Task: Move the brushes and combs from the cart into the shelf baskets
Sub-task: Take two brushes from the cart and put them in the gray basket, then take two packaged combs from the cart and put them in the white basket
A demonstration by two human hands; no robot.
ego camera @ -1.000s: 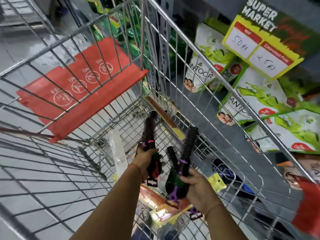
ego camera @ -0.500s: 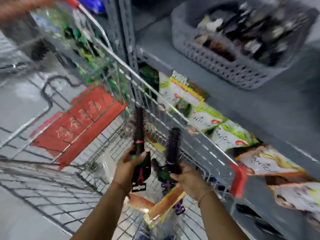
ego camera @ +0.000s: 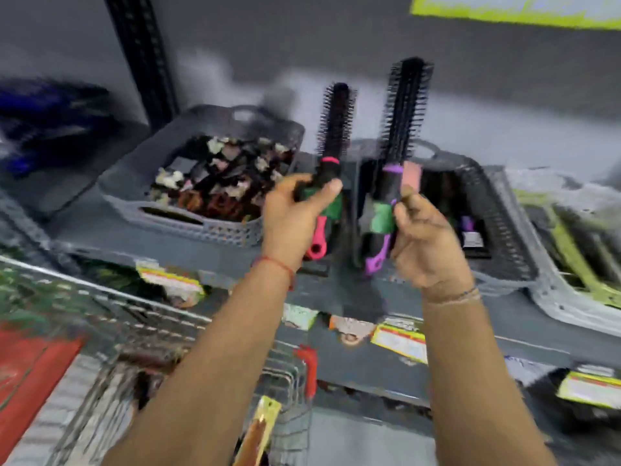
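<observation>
My left hand (ego camera: 295,213) grips a round black brush with a pink handle (ego camera: 336,126), held upright between two grey shelf baskets. My right hand (ego camera: 426,240) holds a round black brush with a purple handle (ego camera: 406,105), also upright, in front of the dark middle basket (ego camera: 497,223). That basket holds some dark brushes, blurred. The left grey basket (ego camera: 215,227) is full of hair clips. The wire cart (ego camera: 168,317) sits below my arms, and a yellow-packaged comb (ego camera: 262,422) lies in it.
A grey shelf edge (ego camera: 336,297) with yellow price labels runs under the baskets. A third, lighter basket (ego camera: 571,307) stands at the right. A black shelf upright (ego camera: 141,55) rises at the back left. The cart's red seat flap (ego camera: 30,368) is at the lower left.
Both hands rose out of the cart with their brushes, up to shelf-basket level. The view swung from the cart floor up to the shelf.
</observation>
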